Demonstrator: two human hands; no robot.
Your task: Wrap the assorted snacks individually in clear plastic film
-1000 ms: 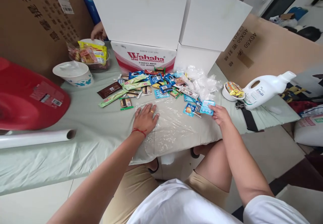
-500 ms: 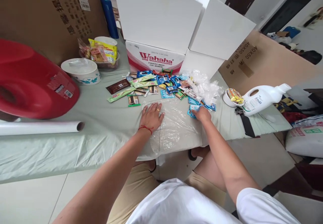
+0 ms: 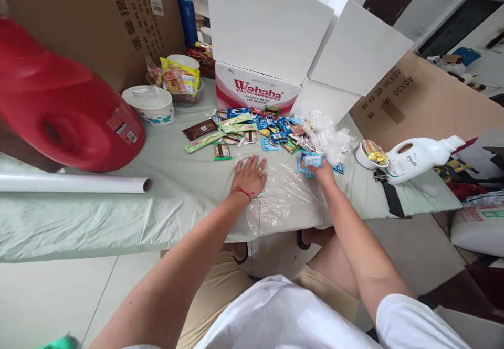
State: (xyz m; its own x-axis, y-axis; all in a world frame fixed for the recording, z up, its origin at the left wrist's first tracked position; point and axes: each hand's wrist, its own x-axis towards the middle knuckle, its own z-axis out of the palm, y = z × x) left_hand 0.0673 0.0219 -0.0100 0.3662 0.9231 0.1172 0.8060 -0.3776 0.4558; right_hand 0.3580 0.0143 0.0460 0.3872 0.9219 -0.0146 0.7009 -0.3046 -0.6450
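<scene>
My left hand (image 3: 251,177) lies flat, fingers spread, on the left edge of a clear plastic bag (image 3: 281,202) spread on the cloth-covered table. My right hand (image 3: 323,173) is closed on light blue snack packets (image 3: 311,163), at the bag's upper right; how many it grips I cannot tell. Just beyond the hands lies a pile of wrapped snacks (image 3: 271,131), with green sticks (image 3: 205,142) and a brown packet (image 3: 200,129) on its left. Crumpled clear plastic bags (image 3: 328,136) rest at the pile's right.
Behind the pile stands an open Wahaha carton (image 3: 258,94). On the left are a red jug (image 3: 79,113), a white roll (image 3: 74,183) and a paper bowl (image 3: 148,105). At right sit a small white bowl (image 3: 368,157), a white bottle (image 3: 421,157) and a black strap (image 3: 391,197).
The camera view has shifted, so the table appears further right. My right hand has lifted the light blue packets slightly. My left hand stays flat on the plastic bag.
</scene>
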